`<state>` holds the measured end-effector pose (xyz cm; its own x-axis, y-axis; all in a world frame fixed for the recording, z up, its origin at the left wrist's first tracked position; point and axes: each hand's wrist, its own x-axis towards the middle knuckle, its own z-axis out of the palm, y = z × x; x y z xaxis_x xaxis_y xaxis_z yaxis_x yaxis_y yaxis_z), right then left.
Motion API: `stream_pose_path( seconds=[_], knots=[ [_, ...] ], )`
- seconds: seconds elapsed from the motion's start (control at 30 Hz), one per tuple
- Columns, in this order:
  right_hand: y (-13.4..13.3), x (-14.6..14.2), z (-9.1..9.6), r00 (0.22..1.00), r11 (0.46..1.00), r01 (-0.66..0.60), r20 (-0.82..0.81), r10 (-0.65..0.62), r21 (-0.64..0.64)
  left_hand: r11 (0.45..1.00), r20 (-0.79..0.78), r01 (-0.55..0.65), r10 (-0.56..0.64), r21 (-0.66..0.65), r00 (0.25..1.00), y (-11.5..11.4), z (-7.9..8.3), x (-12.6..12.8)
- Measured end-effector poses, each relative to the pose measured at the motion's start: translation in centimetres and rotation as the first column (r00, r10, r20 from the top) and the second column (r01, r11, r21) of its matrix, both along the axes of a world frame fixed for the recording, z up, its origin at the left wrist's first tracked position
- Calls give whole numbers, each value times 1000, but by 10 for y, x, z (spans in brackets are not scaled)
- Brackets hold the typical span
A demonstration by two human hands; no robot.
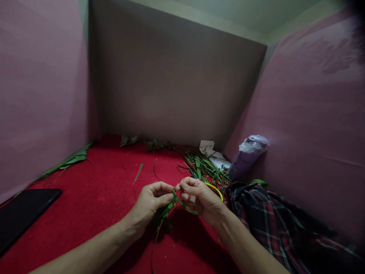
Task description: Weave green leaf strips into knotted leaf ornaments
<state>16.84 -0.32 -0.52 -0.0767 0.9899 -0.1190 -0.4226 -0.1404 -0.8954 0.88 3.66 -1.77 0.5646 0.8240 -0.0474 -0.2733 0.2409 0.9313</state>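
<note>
My left hand (154,201) is closed, with thumb and forefinger pinching a small bunch of green leaves (167,210) over the red cloth. A long thin stem (155,241) hangs down from the bunch. Close against it, my right hand (199,196) has its fingertips pressed together at the top of the leaves; what lies between them is too small to make out. Below the right fingers a green strip (186,207) curves out from the bunch. Yellow-handled scissors (216,190) lie just behind my right hand, partly hidden by it.
A heap of cut green blades (207,167) lies beyond my right hand, near white papers (219,159). A plastic-topped purple container (242,163) leans at the right wall. Plaid fabric (265,213) is at right, a black flat object (27,213) at left. Leaves (74,159) line the left edge.
</note>
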Motion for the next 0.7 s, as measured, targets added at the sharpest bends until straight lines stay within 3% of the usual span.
stream_pose_path(
  seconds=[0.43, 0.7],
  knots=[
    [1, -4, -3, 988, 991, 95, 112, -105, 89, 999, -14, 2, -1, 36, 1000, 1, 0, 0],
    [-2, -4, 3, 985, 995, 65, 154, -75, 73, 997, -21, -15, 17, 69, 1000, 2, -5, 0]
  ],
)
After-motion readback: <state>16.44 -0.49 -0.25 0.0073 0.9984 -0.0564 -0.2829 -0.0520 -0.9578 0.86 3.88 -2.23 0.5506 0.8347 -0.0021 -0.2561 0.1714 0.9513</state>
